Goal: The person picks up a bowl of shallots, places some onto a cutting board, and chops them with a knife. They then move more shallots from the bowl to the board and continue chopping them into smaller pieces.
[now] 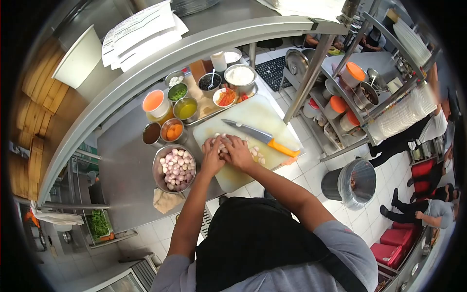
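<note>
Both of my hands are on the white cutting board [272, 109], side by side over a small pile of pale peeled shallots [223, 149]. My left hand [213, 156] cups the pile's left side, and my right hand [238, 152] covers its right side, fingers curved down onto the pieces. More pieces [258, 155] lie just right of my right hand. Beyond my hands rests a knife [253, 131] with an orange handle, touched by neither hand. A metal bowl [154, 170] full of purple-white shallots [177, 169] stands left of the board.
Small bowls of sauces, greens and orange slices [172, 130] stand behind the shallot bowl. A folded cloth [167, 199] lies at the counter edge. A metal rail [194, 36] arches overhead. At right are a lined bin [357, 182], shelves and several people.
</note>
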### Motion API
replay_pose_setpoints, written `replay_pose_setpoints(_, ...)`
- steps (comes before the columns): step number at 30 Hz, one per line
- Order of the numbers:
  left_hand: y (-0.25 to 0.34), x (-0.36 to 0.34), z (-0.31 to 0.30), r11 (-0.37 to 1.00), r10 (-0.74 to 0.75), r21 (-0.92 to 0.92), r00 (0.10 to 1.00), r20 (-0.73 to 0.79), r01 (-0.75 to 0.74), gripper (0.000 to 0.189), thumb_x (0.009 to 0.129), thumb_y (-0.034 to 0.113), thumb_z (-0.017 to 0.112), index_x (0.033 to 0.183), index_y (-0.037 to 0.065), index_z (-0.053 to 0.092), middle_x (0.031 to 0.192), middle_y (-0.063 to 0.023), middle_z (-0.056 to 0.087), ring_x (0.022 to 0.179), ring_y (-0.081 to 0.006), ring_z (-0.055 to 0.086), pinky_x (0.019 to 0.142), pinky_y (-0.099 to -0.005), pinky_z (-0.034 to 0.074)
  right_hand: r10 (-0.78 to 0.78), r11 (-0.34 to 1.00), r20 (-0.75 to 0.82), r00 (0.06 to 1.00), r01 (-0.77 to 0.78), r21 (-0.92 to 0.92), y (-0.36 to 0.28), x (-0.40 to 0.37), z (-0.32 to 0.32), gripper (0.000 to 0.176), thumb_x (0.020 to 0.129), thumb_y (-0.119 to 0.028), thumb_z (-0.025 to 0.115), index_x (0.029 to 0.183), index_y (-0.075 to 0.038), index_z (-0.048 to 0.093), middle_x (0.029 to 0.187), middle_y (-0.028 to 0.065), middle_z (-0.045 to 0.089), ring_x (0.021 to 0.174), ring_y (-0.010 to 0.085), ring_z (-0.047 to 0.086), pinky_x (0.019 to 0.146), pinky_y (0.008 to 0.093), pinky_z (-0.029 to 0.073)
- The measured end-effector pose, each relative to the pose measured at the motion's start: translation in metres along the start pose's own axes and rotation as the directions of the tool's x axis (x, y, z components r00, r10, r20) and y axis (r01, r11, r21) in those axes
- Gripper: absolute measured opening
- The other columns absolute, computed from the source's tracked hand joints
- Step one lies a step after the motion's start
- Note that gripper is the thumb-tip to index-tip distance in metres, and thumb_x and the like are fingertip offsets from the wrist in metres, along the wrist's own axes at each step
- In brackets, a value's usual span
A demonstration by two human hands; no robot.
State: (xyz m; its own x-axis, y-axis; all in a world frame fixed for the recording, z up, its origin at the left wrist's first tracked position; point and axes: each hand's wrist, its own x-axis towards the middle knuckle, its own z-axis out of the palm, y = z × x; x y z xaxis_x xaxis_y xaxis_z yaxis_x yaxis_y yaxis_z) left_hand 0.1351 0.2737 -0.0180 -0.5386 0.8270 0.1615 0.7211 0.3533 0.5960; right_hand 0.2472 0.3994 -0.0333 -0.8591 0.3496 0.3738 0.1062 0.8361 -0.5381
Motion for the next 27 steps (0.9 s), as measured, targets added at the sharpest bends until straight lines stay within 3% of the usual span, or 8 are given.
replay_pose_setpoints(2, 0.000, -0.005, 0.000, 1.000, 0.019, 0.019, 1.000, -0.009, -0.019, 0.083, 0.073, 0.008, 0.074, 0.150, 0.008, 0.042, 0.142, -0.0261, 0.039, 0.127, -0.0482, 0.042, 0.108, -0.0533, 0.041, -0.043, 0.995, -0.029, 0.999, 0.046, 0.088, 0.002, 0.000, 0.000, 0.059, 0.091, -0.024, 0.066, 0.145, -0.011, 0.048, 0.147, 0.0185, 0.048, 0.136, 0.0391, 0.044, 0.109, 0.0573, 0.035)
replay_pose_setpoints(6, 0.004, -0.012, 0.002, 0.996, 0.081, 0.032, 0.994, -0.080, -0.078, 0.090, 0.073, 0.014, 0.078, 0.154, 0.009, 0.038, 0.149, -0.0229, 0.036, 0.134, -0.0458, 0.037, 0.112, -0.0503, 0.038, -0.019, 0.975, -0.046, 0.999, 0.029, 0.221, 0.012, 0.001, 0.001, 0.054, 0.094, -0.017, 0.059, 0.145, -0.009, 0.046, 0.147, 0.0201, 0.048, 0.138, 0.0414, 0.043, 0.112, 0.0537, 0.035)
replay_pose_setpoints(8, 0.011, -0.013, -0.003, 0.996, 0.077, 0.041, 0.994, -0.082, -0.074, 0.091, 0.075, 0.019, 0.081, 0.154, 0.009, 0.038, 0.150, -0.0230, 0.035, 0.136, -0.0458, 0.036, 0.112, -0.0506, 0.037, 0.122, 0.795, -0.055, 0.991, -0.065, 0.603, 0.017, 0.002, -0.012, 0.049, 0.094, -0.011, 0.056, 0.142, -0.005, 0.049, 0.144, 0.0217, 0.051, 0.135, 0.0426, 0.047, 0.113, 0.0500, 0.037)
replay_pose_setpoints(10, 0.017, -0.015, -0.008, 0.995, 0.043, 0.093, 0.996, -0.073, -0.036, 0.096, 0.076, 0.039, 0.083, 0.154, 0.007, 0.036, 0.150, -0.0251, 0.036, 0.136, -0.0463, 0.036, 0.112, -0.0552, 0.035, 0.158, 0.826, -0.088, 0.983, -0.083, 0.558, 0.025, 0.002, -0.033, 0.046, 0.093, -0.008, 0.057, 0.138, -0.004, 0.052, 0.141, 0.0219, 0.053, 0.132, 0.0423, 0.050, 0.111, 0.0484, 0.039)
replay_pose_setpoints(14, 0.039, -0.017, -0.015, 0.966, -0.022, 0.255, 0.999, -0.049, 0.034, 0.100, 0.076, 0.053, 0.081, 0.154, 0.009, 0.037, 0.150, -0.0241, 0.037, 0.138, -0.0445, 0.036, 0.113, -0.0569, 0.032, 0.202, 0.943, -0.148, 0.968, -0.151, 0.298, 0.059, -0.022, -0.092, 0.043, 0.087, -0.005, 0.062, 0.130, -0.006, 0.059, 0.130, 0.0192, 0.058, 0.121, 0.0398, 0.055, 0.103, 0.0487, 0.044)
replay_pose_setpoints(16, 0.045, -0.016, -0.010, 0.965, 0.134, 0.237, 0.988, -0.075, -0.113, 0.097, 0.078, 0.055, 0.078, 0.154, 0.009, 0.038, 0.154, -0.0221, 0.035, 0.141, -0.0430, 0.033, 0.115, -0.0576, 0.029, 0.206, 0.971, -0.158, 0.966, -0.222, -0.093, 0.071, -0.043, -0.117, 0.049, 0.081, -0.009, 0.070, 0.129, -0.009, 0.060, 0.122, 0.0174, 0.059, 0.114, 0.0368, 0.056, 0.098, 0.0479, 0.044)
replay_pose_setpoints(20, 0.069, 0.005, 0.011, 0.938, 0.257, 0.224, 0.964, 0.063, -0.264, 0.090, 0.080, 0.055, 0.076, 0.151, 0.008, 0.044, 0.159, -0.0196, 0.031, 0.149, -0.0428, 0.024, 0.122, -0.0571, 0.018, 0.280, 0.952, 0.061, 0.958, -0.269, -0.146, 0.081, -0.063, -0.128, 0.056, 0.076, -0.015, 0.077, 0.129, -0.010, 0.060, 0.116, 0.0188, 0.061, 0.111, 0.0378, 0.057, 0.094, 0.0478, 0.046)
replay_pose_setpoints(27, 0.057, 0.037, 0.047, 0.879, 0.354, 0.292, 0.926, 0.132, -0.378, 0.070, 0.086, 0.046, 0.072, 0.137, 0.003, 0.055, 0.154, -0.0195, 0.039, 0.148, -0.0370, 0.031, 0.121, -0.0588, 0.018, 0.300, 0.953, 0.054, 0.952, -0.297, -0.052, 0.095, -0.068, -0.135, 0.048, 0.081, -0.015, 0.073, 0.127, -0.011, 0.059, 0.102, 0.0217, 0.063, 0.100, 0.0415, 0.061, 0.088, 0.0494, 0.050)
